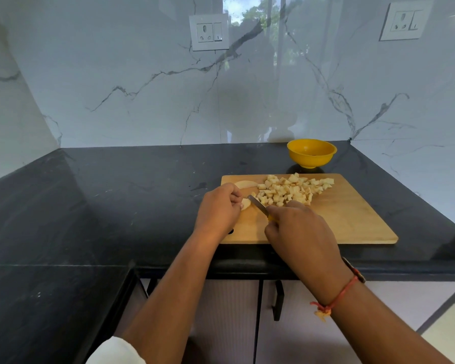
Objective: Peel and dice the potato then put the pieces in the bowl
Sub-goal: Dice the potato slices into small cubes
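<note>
A wooden cutting board lies on the black counter. A heap of diced potato pieces covers its far middle. A potato slice lies at the far left corner. My left hand holds a small potato piece down with curled fingers on the board's left side. My right hand grips a knife with a yellow handle; the blade points at that piece. A yellow bowl stands behind the board, its inside looking empty.
The black counter runs left and wraps round the corner toward me. A marble wall with two sockets rises behind. Cabinet doors with a dark handle are below the counter edge.
</note>
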Available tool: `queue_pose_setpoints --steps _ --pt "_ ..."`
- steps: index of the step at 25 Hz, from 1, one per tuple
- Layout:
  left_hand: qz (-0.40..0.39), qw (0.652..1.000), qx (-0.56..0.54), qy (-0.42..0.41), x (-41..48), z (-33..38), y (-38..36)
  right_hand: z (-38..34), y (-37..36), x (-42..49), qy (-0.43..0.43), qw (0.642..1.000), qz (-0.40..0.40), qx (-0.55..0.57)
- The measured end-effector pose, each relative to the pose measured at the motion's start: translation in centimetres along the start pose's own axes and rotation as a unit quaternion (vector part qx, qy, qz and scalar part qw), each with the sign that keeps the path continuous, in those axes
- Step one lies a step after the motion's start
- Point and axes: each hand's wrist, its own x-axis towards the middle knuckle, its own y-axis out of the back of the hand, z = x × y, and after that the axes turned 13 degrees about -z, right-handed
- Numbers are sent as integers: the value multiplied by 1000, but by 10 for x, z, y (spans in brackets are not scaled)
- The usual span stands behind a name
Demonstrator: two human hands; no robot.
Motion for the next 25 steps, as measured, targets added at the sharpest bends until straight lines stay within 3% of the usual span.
queue_pose_setpoints --steps 6,12,25 --pt "-56 997 -42 20 4 4 9 0 7 10 11 1000 -17 13" --pt "-93 995 -6 32 13 5 18 -5 21 27 0 998 -52 -19" --pt "-109 993 -4 36 13 1 19 -16 22 32 16 996 -79 -44"
